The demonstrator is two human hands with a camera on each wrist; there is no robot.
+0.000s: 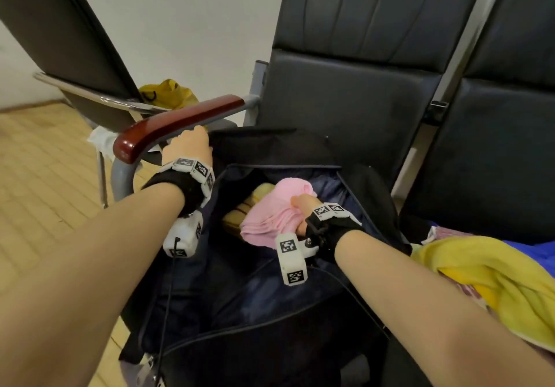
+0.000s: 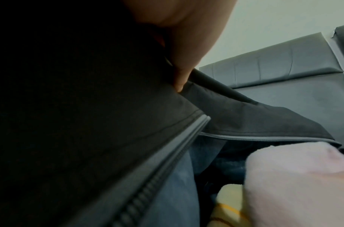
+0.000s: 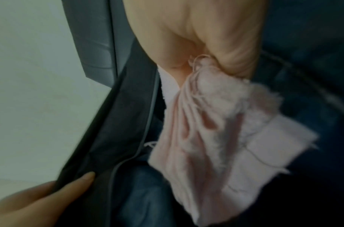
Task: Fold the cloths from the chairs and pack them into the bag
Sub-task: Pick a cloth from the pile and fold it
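A dark bag (image 1: 270, 302) lies open on the middle chair seat, blue lining showing. My left hand (image 1: 187, 146) grips the bag's black flap (image 1: 255, 143) at its far left corner and holds it up; the thumb pinches the flap (image 2: 235, 113) in the left wrist view. My right hand (image 1: 303, 206) grips a folded pink cloth (image 1: 270, 212) inside the bag's mouth. The pink cloth (image 3: 215, 130) bunches out of my fist over the blue lining. A pale yellow folded cloth (image 1: 243, 209) lies in the bag under it. More cloths, a yellow one (image 1: 495, 278) on top, lie on the right chair.
A red-brown armrest (image 1: 180, 122) runs just left of my left hand. Black padded chair backs (image 1: 360, 56) stand behind the bag. Another chair at the left holds a yellow bag (image 1: 168, 94). Wooden floor (image 1: 45, 176) lies to the left.
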